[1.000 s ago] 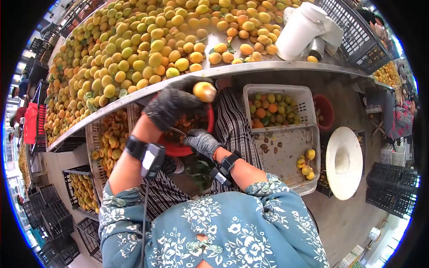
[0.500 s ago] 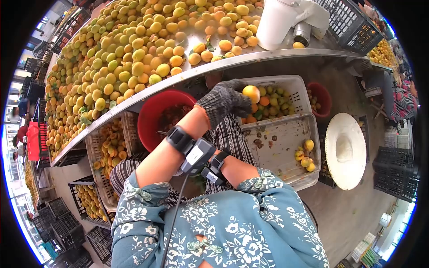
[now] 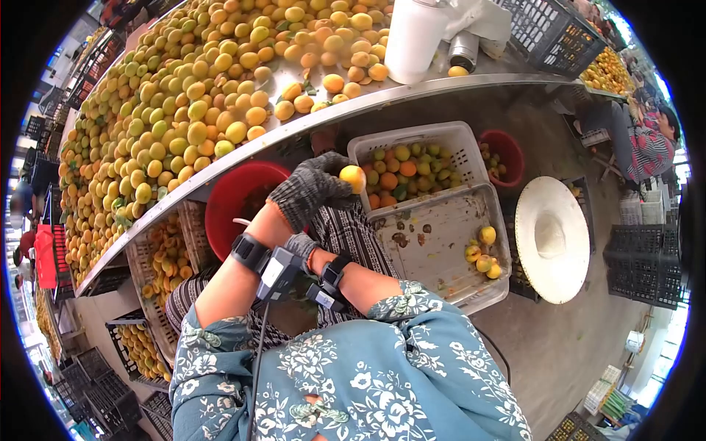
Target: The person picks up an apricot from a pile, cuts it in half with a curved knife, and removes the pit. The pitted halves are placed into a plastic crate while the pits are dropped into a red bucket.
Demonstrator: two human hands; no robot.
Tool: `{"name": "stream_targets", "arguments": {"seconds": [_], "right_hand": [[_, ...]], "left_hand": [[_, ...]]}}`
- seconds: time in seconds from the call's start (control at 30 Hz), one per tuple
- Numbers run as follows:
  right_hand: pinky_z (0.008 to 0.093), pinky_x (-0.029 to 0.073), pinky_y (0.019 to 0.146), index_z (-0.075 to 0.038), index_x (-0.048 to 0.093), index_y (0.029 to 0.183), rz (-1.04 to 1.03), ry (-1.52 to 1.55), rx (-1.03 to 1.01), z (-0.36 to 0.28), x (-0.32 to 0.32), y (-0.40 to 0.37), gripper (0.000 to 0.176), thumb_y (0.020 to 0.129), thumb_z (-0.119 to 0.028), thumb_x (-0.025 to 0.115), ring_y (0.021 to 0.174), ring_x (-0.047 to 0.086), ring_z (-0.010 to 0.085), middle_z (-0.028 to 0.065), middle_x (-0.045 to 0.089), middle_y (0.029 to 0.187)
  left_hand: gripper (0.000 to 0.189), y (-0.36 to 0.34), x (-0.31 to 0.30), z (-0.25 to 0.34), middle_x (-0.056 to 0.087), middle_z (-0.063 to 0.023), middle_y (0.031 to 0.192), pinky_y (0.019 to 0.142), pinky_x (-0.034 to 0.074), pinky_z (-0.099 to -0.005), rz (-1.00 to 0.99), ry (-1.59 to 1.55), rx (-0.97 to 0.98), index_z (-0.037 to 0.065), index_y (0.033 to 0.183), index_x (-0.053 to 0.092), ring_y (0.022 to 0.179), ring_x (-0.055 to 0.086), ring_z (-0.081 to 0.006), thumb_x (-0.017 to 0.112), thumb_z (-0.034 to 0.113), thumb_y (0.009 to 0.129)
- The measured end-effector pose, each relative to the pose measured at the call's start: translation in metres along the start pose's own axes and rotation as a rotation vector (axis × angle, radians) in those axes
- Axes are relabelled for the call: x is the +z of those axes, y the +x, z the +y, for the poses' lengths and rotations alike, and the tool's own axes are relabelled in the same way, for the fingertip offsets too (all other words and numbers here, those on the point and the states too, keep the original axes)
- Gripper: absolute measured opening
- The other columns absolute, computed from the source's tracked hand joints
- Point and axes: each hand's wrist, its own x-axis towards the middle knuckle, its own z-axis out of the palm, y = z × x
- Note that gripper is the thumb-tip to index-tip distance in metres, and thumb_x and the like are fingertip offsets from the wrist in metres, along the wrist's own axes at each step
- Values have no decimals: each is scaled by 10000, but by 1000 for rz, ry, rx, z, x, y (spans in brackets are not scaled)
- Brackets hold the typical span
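My left hand, in a dark grey knit glove, is closed around a yellow-orange apricot that shows at its fingertips. The hand is over my lap, beside the near-left corner of a white crate of apricots. My right hand, also gloved, is tucked behind my left wrist, so its fingers are hidden. A small pale tip sticks out on the other side of my left forearm; I cannot make out what it belongs to. Left of the hands is a red tub with dark contents.
Heaped apricots cover the metal-edged table, with a white container on it. A grey tray holds several damaged apricots. A straw hat lies to the right. Halved fruit fills a crate at left. Another person sits far right.
The view has shifted, and my left hand with the apricot has drawn back slightly from the white crate. More of my right glove shows below the left wrist.
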Motion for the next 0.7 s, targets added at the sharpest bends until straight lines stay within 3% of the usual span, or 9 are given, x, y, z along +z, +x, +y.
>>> {"name": "stream_targets", "arguments": {"seconds": [0.17, 0.2, 0.23, 0.3, 0.37, 0.43, 0.53, 0.63, 0.7], "right_hand": [[307, 436, 428, -95, 612, 980, 56, 401, 88, -12, -20, -31, 199, 894, -270, 576, 465, 528, 174, 37, 568, 637], [255, 319, 307, -104, 602, 942, 173, 545, 74, -28, -13, -41, 176, 889, -271, 592, 333, 405, 136, 30, 522, 558], [255, 319, 307, -104, 602, 942, 173, 543, 73, -34, -16, -48, 176, 889, -271, 592, 333, 405, 136, 30, 522, 558], [248, 311, 319, -140, 605, 976, 48, 716, -108, -43, -30, -66, 166, 888, -281, 611, 358, 423, 117, 19, 552, 589], [254, 333, 327, -112, 607, 996, 105, 761, -138, -60, -41, -82, 215, 893, -301, 601, 358, 420, 115, 26, 563, 606], [259, 355, 334, -84, 610, 1016, 170, 815, -171, -77, -51, -93, 266, 898, -321, 591, 358, 417, 112, 32, 574, 623], [224, 385, 393, -88, 611, 1056, 155, 727, -286, -90, -65, -110, 288, 903, -333, 601, 415, 459, 88, 10, 630, 732], [211, 373, 393, -94, 612, 1036, 242, 627, -219, -86, -74, -111, 239, 891, -283, 626, 427, 466, 83, -12, 608, 706], [207, 354, 381, -95, 611, 984, 284, 692, -196, -85, -77, -115, 185, 874, -240, 646, 415, 456, 85, -12, 594, 684]], "left_hand": [[433, -24, -3, 23, 641, -87, 1001, 773, 563, -314, 84, 18, 130, 17, 1163, 580, 874, 648, -190, 725, 83, 760], [422, -29, -8, 27, 643, -82, 991, 773, 560, -311, 61, -18, 151, 21, 1162, 583, 870, 647, -181, 718, 81, 766], [412, -34, -13, 34, 646, -77, 981, 772, 557, -308, 39, -55, 171, 24, 1161, 586, 865, 646, -173, 711, 79, 772], [383, -48, -12, 42, 651, -74, 974, 768, 552, -305, 82, -78, 176, 25, 1150, 596, 857, 642, -164, 695, 64, 782], [351, -55, -9, 47, 653, -66, 994, 770, 546, -293, 170, 86, 234, 24, 1133, 610, 844, 634, -160, 683, 56, 792], [425, -56, -3, 44, 646, -67, 1018, 788, 549, -288, 184, 59, 229, 11, 1142, 605, 890, 629, -150, 736, 29, 738], [484, -44, 6, 25, 649, -57, 1025, 823, 530, -279, 183, 354, 323, 5, 1084, 634, 920, 614, -141, 814, -4, 635], [478, -30, 11, 5, 657, -63, 1039, 862, 534, -320, 188, 395, 302, 30, 1128, 620, 962, 612, -167, 783, -30, 682], [512, -23, 12, -5, 655, -58, 1056, 882, 523, -312, 184, 597, 409, 33, 1161, 611, 968, 607, -158, 786, -32, 685]]}}
